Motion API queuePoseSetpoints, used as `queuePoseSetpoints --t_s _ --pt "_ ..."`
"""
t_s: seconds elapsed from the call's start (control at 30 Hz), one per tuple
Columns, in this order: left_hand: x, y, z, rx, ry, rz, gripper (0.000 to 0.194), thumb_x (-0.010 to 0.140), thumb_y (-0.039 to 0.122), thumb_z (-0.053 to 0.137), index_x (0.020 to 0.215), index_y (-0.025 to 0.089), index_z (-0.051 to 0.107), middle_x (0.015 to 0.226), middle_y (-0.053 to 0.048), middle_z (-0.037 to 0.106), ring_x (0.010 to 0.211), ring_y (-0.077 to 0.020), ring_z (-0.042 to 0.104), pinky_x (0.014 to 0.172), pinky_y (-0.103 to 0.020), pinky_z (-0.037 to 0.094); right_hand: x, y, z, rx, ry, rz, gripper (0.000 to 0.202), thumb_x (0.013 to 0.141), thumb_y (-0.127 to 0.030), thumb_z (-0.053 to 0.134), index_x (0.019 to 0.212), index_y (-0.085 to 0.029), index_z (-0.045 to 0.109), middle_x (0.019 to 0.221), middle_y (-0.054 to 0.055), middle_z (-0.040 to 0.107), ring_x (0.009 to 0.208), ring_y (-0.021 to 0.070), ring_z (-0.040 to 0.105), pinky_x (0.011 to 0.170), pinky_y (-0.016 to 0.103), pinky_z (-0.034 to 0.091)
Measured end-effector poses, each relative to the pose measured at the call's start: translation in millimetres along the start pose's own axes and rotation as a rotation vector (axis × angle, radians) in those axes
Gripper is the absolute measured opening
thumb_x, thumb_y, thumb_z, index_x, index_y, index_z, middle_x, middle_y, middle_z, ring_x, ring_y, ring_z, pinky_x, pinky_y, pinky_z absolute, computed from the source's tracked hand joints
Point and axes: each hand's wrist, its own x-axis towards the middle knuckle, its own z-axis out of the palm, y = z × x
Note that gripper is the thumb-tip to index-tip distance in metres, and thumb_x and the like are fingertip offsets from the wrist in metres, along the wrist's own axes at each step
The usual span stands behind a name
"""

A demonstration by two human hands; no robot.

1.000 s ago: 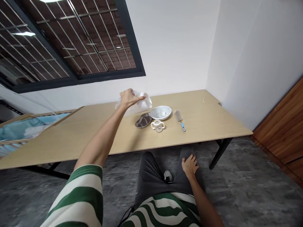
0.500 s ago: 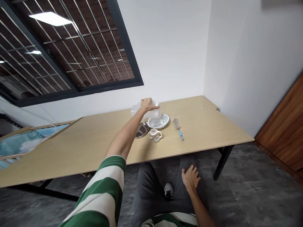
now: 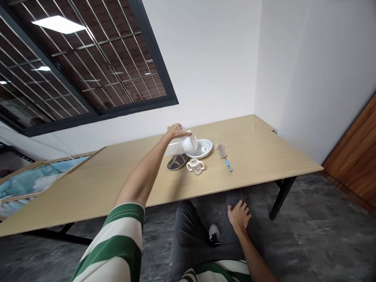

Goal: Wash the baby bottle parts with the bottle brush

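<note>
Left hand [image 3: 176,131]: grip closed over the upper side of a pale translucent container [image 3: 184,145]. Container lies over sideways, its broad white end toward 3 o'clock, at the left side of the white oval dish [image 3: 208,152]. Change: it has come in closer to the dish and overlaps it in this view. Whether it touches the dish or hangs just above, cannot tell. Contents unclear.

Right hand [image 3: 239,213]: grip empty, fingers loosely spread on the thigh, below the tabletop [image 3: 258,156].

From the two-handled cup [image 3: 196,168]: container at 11 o'clock, oval dish at 12 to 1, dark shiny metal dish [image 3: 178,162] at 10, blue-handled tool [image 3: 228,164] near 3, its pale head pointing away. Oval dish carries a small white ring and clear bits, too small to name.

Crowding: metal dish sits just below the container, cup close in front of the oval dish. Little spare room there, I judge; a low sweep might knock either. Cloth-lined cot [image 3: 38,178] out at 9 o'clock, well apart.
</note>
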Motion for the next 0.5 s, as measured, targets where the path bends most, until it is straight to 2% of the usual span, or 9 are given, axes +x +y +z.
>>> queuePoseSetpoints --t_s 0.13,0.27,0.4,0.5 --pt "3.0 15.7 1.7 -0.045 0.009 0.035 0.069 0.058 0.076 0.065 0.090 0.014 0.059 0.104 -0.017 0.067 0.104 -0.0369 0.059 0.095 -0.045 0.038 -1.1 0.5 -2.0 0.006 -0.011 -0.004 0.062 0.088 -0.045 0.044 0.134 -0.005 0.045 0.121 0.024 0.050 0.107 0.0368 0.051 0.085 0.053 0.041" --pt "1.6 23.5 4.3 0.007 0.079 0.087 0.066 0.064 0.073 0.063 0.092 0.014 0.058 0.105 -0.018 0.066 0.104 -0.0372 0.059 0.096 -0.046 0.035 -3.6 2.3 -0.8 0.021 -0.020 0.010 0.064 0.088 -0.046 0.043 0.136 -0.004 0.045 0.122 0.024 0.049 0.109 0.0373 0.051 0.085 0.053 0.040" --pt "2.7 15.5 7.0 0.150 0.185 0.106 0.063 0.065 0.070 0.062 0.093 0.013 0.059 0.097 -0.018 0.067 0.098 -0.0357 0.060 0.093 -0.044 0.034 -4.7 3.2 1.8 0.014 0.006 0.019 0.063 0.088 -0.045 0.045 0.135 -0.004 0.045 0.120 0.024 0.050 0.108 0.0366 0.051 0.086 0.053 0.040" --pt "5.4 3.7 6.7 0.259 0.203 0.117 0.065 0.062 0.070 0.064 0.094 0.013 0.059 0.094 -0.018 0.066 0.096 -0.0355 0.060 0.092 -0.043 0.034 -2.8 3.2 2.4 0.012 0.008 0.021 0.062 0.087 -0.046 0.045 0.134 -0.005 0.045 0.120 0.024 0.050 0.107 0.0369 0.051 0.085 0.052 0.040"
